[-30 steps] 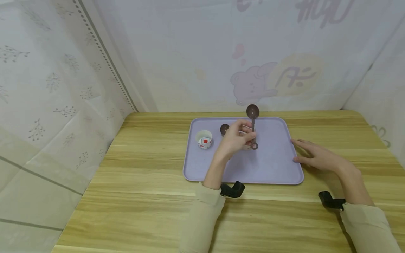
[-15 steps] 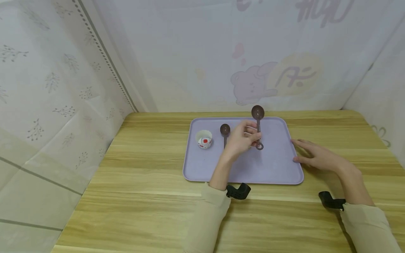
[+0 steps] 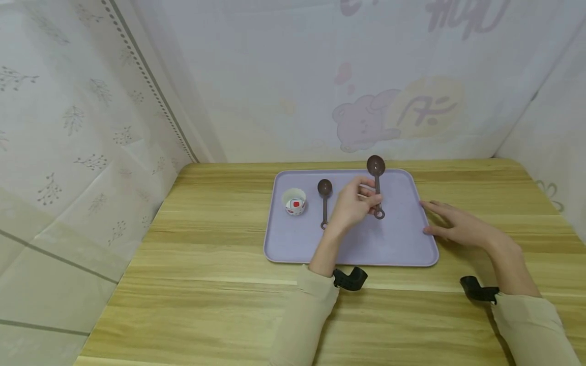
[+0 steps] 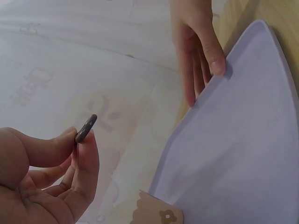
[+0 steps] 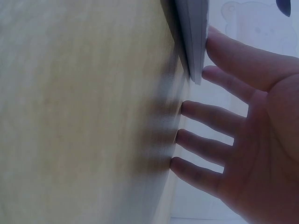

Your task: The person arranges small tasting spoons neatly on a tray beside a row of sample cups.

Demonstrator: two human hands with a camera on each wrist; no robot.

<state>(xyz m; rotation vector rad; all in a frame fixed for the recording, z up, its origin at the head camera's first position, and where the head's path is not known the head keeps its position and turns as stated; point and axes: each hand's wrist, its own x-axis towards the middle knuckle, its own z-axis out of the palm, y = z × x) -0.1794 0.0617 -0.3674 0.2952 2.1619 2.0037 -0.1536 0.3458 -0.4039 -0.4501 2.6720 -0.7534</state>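
Note:
My left hand (image 3: 350, 207) pinches the handle of a dark brown measuring spoon (image 3: 376, 166) between thumb and fingers. The spoon is held above the lilac tray (image 3: 403, 249), bowl end pointing away and ring end towards me. In the left wrist view only the handle end (image 4: 86, 129) shows past the fingertips. A smaller brown measuring spoon (image 3: 324, 188) lies on the tray, left of that hand. My right hand (image 3: 469, 227) touches the tray's right edge with thumb and fingers extended; in the right wrist view its other fingertips (image 5: 187, 108) reach the tabletop.
A white paper baking cup (image 3: 294, 202) with red print stands on the tray's left side. The left wrist view shows a tan scalloped cup (image 4: 156, 211) on the tray, hidden behind my left hand in the head view. A curtain (image 3: 274, 101) hangs behind the wooden table (image 3: 206, 244).
My left hand has moved to the right with the measuring spoon, uncovering the handle of the smaller spoon on the tray. The right hand stays at the tray's edge.

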